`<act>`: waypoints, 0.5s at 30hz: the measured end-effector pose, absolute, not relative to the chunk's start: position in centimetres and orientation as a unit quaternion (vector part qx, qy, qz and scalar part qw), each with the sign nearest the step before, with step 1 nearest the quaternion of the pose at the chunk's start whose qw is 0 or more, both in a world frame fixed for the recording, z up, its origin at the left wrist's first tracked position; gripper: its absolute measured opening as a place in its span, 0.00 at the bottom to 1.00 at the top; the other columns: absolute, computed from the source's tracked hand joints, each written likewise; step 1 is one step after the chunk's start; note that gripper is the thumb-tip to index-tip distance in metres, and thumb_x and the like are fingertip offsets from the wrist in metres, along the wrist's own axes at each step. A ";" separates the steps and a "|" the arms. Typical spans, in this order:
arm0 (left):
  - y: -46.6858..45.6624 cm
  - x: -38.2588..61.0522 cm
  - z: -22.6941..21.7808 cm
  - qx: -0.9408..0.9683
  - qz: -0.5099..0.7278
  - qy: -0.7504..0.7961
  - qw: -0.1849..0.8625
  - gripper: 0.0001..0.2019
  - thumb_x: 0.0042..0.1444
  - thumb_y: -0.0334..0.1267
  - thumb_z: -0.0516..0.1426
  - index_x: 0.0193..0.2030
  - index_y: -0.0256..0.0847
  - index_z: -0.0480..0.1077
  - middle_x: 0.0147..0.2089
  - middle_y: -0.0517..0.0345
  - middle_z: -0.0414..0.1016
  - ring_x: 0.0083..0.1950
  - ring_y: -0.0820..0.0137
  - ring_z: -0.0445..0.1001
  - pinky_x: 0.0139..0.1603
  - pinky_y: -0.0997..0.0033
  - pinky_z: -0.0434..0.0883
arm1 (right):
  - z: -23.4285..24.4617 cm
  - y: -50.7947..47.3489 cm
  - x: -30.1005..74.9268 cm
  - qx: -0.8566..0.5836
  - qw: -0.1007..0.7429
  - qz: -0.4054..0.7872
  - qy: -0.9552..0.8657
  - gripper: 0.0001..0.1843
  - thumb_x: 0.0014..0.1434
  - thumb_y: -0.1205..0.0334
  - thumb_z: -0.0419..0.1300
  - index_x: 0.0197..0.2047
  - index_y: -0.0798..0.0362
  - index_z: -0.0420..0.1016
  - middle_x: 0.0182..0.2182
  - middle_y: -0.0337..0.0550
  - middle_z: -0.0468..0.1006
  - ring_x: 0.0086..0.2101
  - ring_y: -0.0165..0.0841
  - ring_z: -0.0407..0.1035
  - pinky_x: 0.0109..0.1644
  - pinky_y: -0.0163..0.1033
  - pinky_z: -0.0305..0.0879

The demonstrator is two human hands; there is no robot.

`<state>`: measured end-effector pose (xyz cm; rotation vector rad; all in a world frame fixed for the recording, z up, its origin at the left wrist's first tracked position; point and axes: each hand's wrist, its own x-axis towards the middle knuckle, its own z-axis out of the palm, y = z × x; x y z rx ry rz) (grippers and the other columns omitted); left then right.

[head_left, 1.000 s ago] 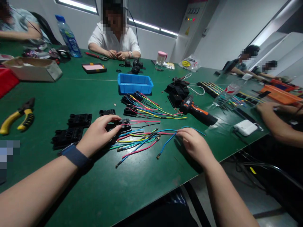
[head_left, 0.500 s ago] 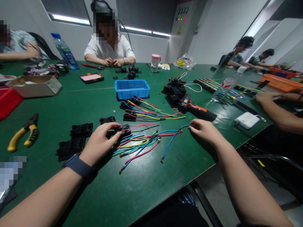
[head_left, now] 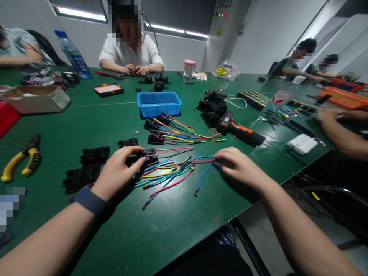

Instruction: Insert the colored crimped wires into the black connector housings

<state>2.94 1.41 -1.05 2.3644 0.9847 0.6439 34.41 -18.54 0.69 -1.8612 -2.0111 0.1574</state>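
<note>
My left hand (head_left: pixel 119 168) is closed around a black plastic housing (head_left: pixel 151 155), its fingers and thumb on the near side; red and black wires run out of the housing to the right. Over on the right, my right hand (head_left: pixel 240 165) pinches at a blue wire (head_left: pixel 203 177), whose upper end is hidden by the fingers. A red wire end also lies at those fingertips. Between the hands a loose pile of blue, red, yellow and green wires (head_left: pixel 169 174) with small metal terminals lies on the green table (head_left: pixel 172 237).
More black housings (head_left: pixel 82 178) lie left of my left hand, near yellow-handled pliers (head_left: pixel 24 159). Wired housings (head_left: pixel 156 137) sit before a blue bin (head_left: pixel 159 105). A cordless screwdriver (head_left: pixel 240 130) lies beyond my right hand. Co-workers sit opposite and at the right.
My right hand has moved left along the blue wire, toward the pile. My left hand keeps its hold on the housing. The view has shifted slightly.
</note>
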 end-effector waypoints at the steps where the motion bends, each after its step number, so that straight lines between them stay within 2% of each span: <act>1: 1.5 2.9 -1.1 0.868 0.235 0.361 0.247 0.18 0.56 0.51 0.53 0.47 0.42 0.68 0.49 0.51 0.72 0.52 0.60 0.70 0.54 0.58 0.67 | 0.8 -18.5 33.1 -0.645 0.186 0.069 -0.738 0.18 0.56 0.67 0.56 0.50 0.49 0.71 0.47 0.47 0.74 0.48 0.38 0.65 0.52 0.47 0.62; 4: 1.5 2.9 -1.1 0.868 0.234 0.362 0.247 0.18 0.56 0.50 0.53 0.47 0.42 0.68 0.49 0.51 0.72 0.52 0.60 0.70 0.54 0.57 0.67 | 0.7 -17.6 30.3 -0.597 0.137 0.089 -0.785 0.13 0.58 0.63 0.57 0.47 0.48 0.73 0.47 0.45 0.74 0.48 0.38 0.64 0.50 0.47 0.59; 6: 1.5 2.9 -1.0 0.866 0.233 0.365 0.249 0.18 0.56 0.50 0.53 0.47 0.42 0.68 0.49 0.51 0.72 0.52 0.60 0.70 0.54 0.57 0.67 | 0.5 -16.7 29.4 -0.592 0.121 0.083 -0.793 0.09 0.60 0.65 0.55 0.42 0.50 0.74 0.45 0.44 0.75 0.47 0.37 0.64 0.49 0.45 0.58; 9: 1.5 2.9 -0.9 0.864 0.233 0.369 0.251 0.18 0.55 0.51 0.54 0.47 0.42 0.68 0.49 0.51 0.72 0.51 0.60 0.70 0.54 0.58 0.68 | 0.8 -15.2 28.8 -0.591 0.114 0.052 -0.797 0.09 0.61 0.66 0.52 0.40 0.54 0.73 0.42 0.46 0.76 0.45 0.37 0.64 0.49 0.46 0.55; 13: 1.5 2.9 -1.0 0.862 0.240 0.368 0.251 0.18 0.55 0.51 0.54 0.47 0.42 0.68 0.49 0.51 0.72 0.51 0.60 0.70 0.53 0.58 0.68 | 2.1 -13.9 28.6 -0.555 0.061 0.073 -0.827 0.09 0.59 0.69 0.52 0.39 0.54 0.72 0.39 0.46 0.74 0.41 0.35 0.65 0.45 0.43 0.58; 15: 1.5 2.8 -1.1 0.862 0.244 0.368 0.251 0.18 0.56 0.50 0.53 0.47 0.42 0.68 0.49 0.51 0.72 0.51 0.60 0.70 0.53 0.58 0.68 | 2.7 -13.8 28.5 -0.528 0.040 0.106 -0.841 0.10 0.56 0.68 0.54 0.41 0.53 0.72 0.41 0.47 0.72 0.42 0.36 0.64 0.43 0.41 0.60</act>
